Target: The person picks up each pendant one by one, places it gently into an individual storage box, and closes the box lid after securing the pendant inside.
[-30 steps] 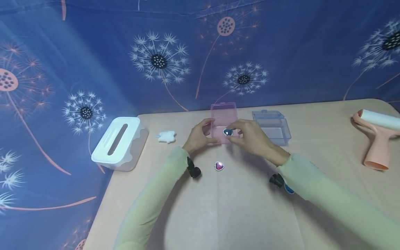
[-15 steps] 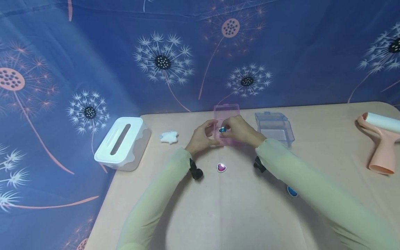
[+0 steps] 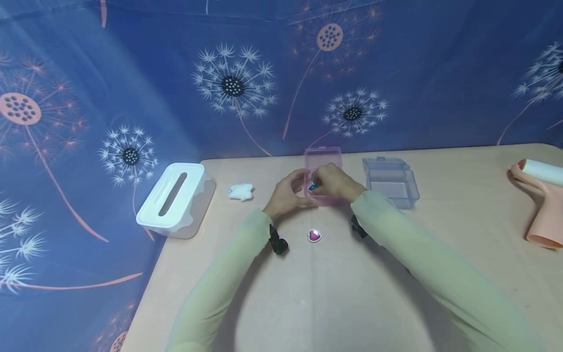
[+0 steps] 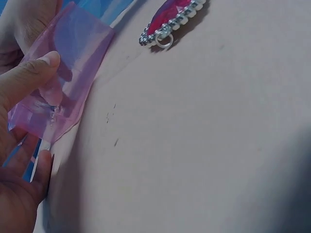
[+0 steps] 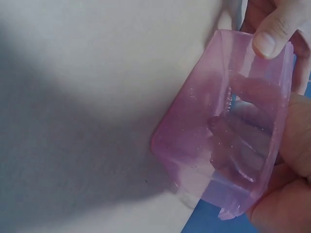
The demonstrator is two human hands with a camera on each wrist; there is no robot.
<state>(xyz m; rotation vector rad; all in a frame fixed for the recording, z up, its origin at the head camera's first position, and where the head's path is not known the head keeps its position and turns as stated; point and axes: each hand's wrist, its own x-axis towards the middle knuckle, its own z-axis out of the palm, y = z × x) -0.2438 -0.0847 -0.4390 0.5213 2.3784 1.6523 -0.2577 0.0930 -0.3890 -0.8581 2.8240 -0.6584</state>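
In the head view my left hand (image 3: pixel 286 194) grips the left side of a see-through pink box (image 3: pixel 325 201), its lid raised at the back. The left thumb (image 4: pixel 46 63) presses the front wall in the left wrist view. My right hand (image 3: pixel 333 181) reaches inside the box and pinches a blue heart-shaped charm (image 3: pixel 313 187) with a pale beaded edge. Through the pink wall (image 5: pixel 189 126), the right fingers show in the right wrist view; the charm is mostly hidden there. A magenta heart charm (image 3: pixel 314 235) with a beaded rim and small ring lies in front of the box.
Right of the pink box stands a see-through bluish box (image 3: pixel 391 188), lid up. To the left are a small white animal-shaped piece (image 3: pixel 240 191) and a white slotted-lid box (image 3: pixel 176 200). A lint roller (image 3: pixel 543 205) lies far right. A patterned blue cloth (image 3: pixel 272 73) hangs behind.
My right hand has moved left and down into the pink box with the blue charm. The left hand keeps its grip. My right sleeve now covers another blue heart on the table.
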